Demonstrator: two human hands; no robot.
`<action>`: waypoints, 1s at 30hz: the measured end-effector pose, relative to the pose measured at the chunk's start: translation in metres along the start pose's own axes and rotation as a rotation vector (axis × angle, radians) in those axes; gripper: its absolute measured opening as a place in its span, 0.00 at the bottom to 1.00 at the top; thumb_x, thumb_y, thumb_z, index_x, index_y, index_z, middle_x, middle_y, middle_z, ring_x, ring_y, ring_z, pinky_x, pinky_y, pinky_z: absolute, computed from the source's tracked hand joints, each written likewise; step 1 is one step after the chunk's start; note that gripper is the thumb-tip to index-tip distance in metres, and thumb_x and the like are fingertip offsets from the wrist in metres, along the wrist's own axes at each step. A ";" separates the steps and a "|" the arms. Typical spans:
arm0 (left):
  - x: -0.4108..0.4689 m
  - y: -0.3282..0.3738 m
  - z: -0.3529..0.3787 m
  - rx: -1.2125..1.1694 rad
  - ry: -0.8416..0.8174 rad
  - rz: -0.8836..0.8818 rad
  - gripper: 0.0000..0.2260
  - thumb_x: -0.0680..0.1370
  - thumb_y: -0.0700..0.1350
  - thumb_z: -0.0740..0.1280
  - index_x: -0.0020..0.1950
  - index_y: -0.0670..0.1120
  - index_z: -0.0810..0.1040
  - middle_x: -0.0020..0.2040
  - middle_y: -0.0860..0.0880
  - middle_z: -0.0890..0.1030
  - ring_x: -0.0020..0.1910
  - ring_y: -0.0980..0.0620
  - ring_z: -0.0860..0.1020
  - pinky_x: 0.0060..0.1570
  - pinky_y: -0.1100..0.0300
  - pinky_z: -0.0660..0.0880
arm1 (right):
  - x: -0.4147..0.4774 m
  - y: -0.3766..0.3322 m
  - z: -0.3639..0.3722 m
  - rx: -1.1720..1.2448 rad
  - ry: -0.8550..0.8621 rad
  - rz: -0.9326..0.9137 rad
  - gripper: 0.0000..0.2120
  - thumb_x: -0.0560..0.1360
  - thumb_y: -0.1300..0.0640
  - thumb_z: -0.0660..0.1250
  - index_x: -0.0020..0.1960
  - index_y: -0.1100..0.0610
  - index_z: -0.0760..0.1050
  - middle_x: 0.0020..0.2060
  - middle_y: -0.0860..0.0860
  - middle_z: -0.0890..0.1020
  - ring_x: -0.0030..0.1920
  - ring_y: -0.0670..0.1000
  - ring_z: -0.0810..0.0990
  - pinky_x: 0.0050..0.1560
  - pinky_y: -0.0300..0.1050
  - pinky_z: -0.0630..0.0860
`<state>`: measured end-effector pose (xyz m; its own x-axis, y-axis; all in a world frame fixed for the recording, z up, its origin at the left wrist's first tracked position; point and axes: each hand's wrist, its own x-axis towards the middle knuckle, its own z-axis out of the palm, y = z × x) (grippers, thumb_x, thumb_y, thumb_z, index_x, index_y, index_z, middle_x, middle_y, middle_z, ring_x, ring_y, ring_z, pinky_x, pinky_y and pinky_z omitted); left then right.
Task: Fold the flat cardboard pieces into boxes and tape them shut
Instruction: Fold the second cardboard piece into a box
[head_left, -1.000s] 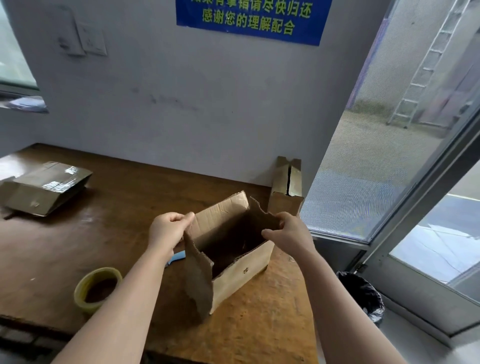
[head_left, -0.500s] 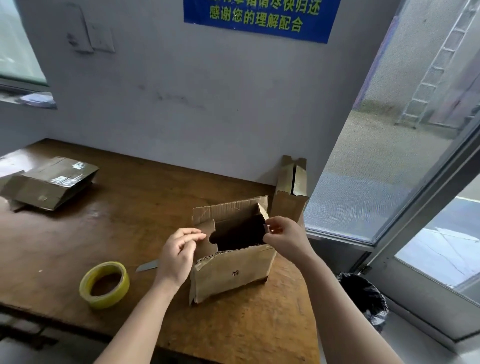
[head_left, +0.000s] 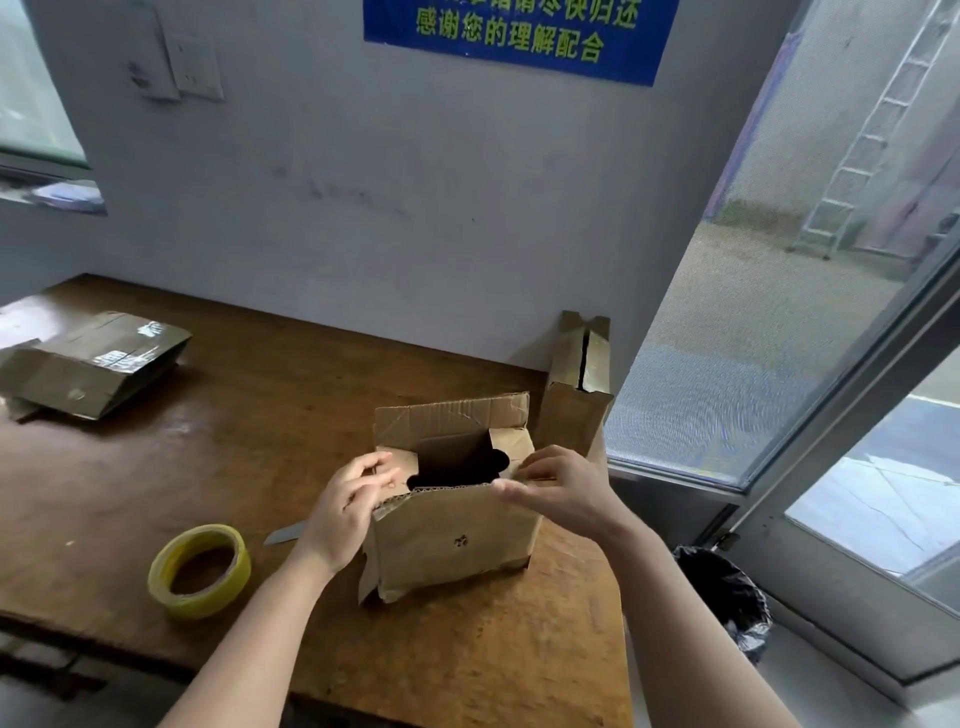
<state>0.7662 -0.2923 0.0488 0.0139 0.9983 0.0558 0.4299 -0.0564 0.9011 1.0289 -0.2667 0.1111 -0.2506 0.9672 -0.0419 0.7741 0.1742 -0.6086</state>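
A cardboard box (head_left: 452, 540) is seen standing upright at the middle of the frame, on the near right part of a brown wooden table (head_left: 208, 441). Its top is open: the far flap is raised, the near flap stands up, and the two short side flaps are folded inward over the dark inside.

The left hand (head_left: 343, 514) is held at the box's left top corner, fingers bent, with the tips set on the left side flap; whether the flap is pinched cannot be told. The right hand (head_left: 561, 493) is laid at the right top corner with fingers fairly straight and blurred, touching the right side flap and the near flap's edge.

A yellow tape roll (head_left: 200, 571) is seen lying flat at lower left, and a grey blade (head_left: 284, 533) just beside the left wrist. A taped box (head_left: 93, 364) is placed at the left, and another box (head_left: 574, 384) is stood on end against the wall behind.
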 end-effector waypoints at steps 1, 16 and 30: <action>-0.001 0.000 0.001 -0.052 0.000 -0.012 0.26 0.75 0.53 0.51 0.64 0.44 0.78 0.70 0.52 0.70 0.67 0.59 0.66 0.60 0.75 0.61 | 0.001 0.000 -0.001 -0.040 -0.021 -0.001 0.33 0.62 0.26 0.64 0.53 0.49 0.84 0.49 0.38 0.76 0.51 0.38 0.70 0.41 0.26 0.65; -0.007 -0.006 0.004 -0.110 0.108 -0.010 0.12 0.74 0.47 0.72 0.57 0.50 0.82 0.70 0.61 0.71 0.66 0.61 0.69 0.61 0.67 0.66 | 0.011 -0.001 0.004 -0.106 0.150 0.101 0.28 0.67 0.44 0.77 0.64 0.49 0.75 0.51 0.45 0.80 0.52 0.47 0.76 0.53 0.43 0.74; 0.021 0.012 -0.016 0.115 -0.131 -0.093 0.49 0.67 0.46 0.79 0.77 0.61 0.50 0.77 0.51 0.58 0.74 0.49 0.60 0.70 0.53 0.61 | 0.035 0.002 0.011 -0.430 0.042 0.042 0.59 0.65 0.39 0.76 0.78 0.46 0.36 0.78 0.47 0.40 0.78 0.50 0.39 0.74 0.57 0.49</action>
<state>0.7570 -0.2723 0.0675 0.0836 0.9926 -0.0883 0.5352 0.0300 0.8442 1.0153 -0.2344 0.1003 -0.1970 0.9802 -0.0221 0.9570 0.1874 -0.2214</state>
